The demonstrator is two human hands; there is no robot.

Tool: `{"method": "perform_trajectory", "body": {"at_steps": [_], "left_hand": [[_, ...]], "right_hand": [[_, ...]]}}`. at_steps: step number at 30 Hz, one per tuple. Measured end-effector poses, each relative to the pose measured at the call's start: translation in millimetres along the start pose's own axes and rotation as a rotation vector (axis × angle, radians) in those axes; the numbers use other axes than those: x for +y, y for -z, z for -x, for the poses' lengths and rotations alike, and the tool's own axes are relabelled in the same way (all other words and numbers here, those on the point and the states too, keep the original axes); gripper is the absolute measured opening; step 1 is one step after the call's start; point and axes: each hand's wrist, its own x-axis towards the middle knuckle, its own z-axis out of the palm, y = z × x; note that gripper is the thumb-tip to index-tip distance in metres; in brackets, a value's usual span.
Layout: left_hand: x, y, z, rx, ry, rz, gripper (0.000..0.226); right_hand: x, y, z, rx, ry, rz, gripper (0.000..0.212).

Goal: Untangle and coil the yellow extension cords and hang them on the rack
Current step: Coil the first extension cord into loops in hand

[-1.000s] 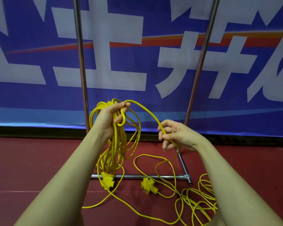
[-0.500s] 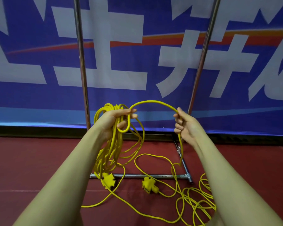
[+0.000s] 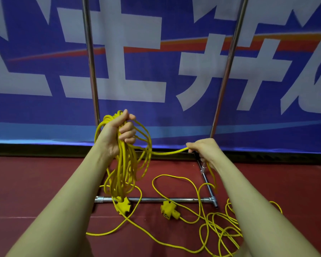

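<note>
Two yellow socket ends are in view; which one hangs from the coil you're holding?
The left socket end, dangling below the coil gripped in the left hand. The other socket end lies on the red floor, further right.

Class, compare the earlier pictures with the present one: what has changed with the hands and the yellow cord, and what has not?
The right hand swung out rightward and down, drawing its yellow cord strand taut. The left hand closed its grip over the newest loop of the yellow coiled bundle. The metal rack and floor tangle stayed put.
</note>
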Motion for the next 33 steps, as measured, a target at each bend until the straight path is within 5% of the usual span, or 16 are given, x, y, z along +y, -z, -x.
{"method": "perform_trajectory", "body": {"at_steps": [3, 6, 8, 12, 17, 27, 33], "left_hand": [[-1.0, 2.9, -1.3, -0.343, 0.135, 0.193, 0.028], [-4.2, -2.3, -1.8, -0.432, 0.130, 0.145, 0.032], [-7.2, -9.1, 1.9, -0.366, 0.118, -0.013, 0.023], [-15.7, -20.8, 4.4, -0.248, 0.158, -0.115, 0.025], [-34.5, -29.0, 0.5, -0.089, 0.247, -0.345, 0.029], [-69.1, -20.0, -1.7, -0.008, 0.384, -0.549, 0.023], [-78.9, -32.1, -2.9, -0.063, 0.444, -0.415, 0.019]], "right_hand": [[0.7, -8.4, 4.6, -0.040, -0.079, 0.201, 0.028], [5.6, -16.6, 1.9, 0.008, -0.203, 0.180, 0.027], [7.2, -20.7, -1.4, -0.004, -0.306, 0.008, 0.028], [-2.4, -22.8, -4.2, -0.073, -0.595, -0.728, 0.030], [-24.2, -20.7, -9.7, 0.066, -0.580, -1.217, 0.029], [-27.3, -9.2, -15.9, 0.174, -0.465, -1.610, 0.024], [-31.6, -10.1, -22.0, 0.149, -0.368, -1.630, 0.024]]}}
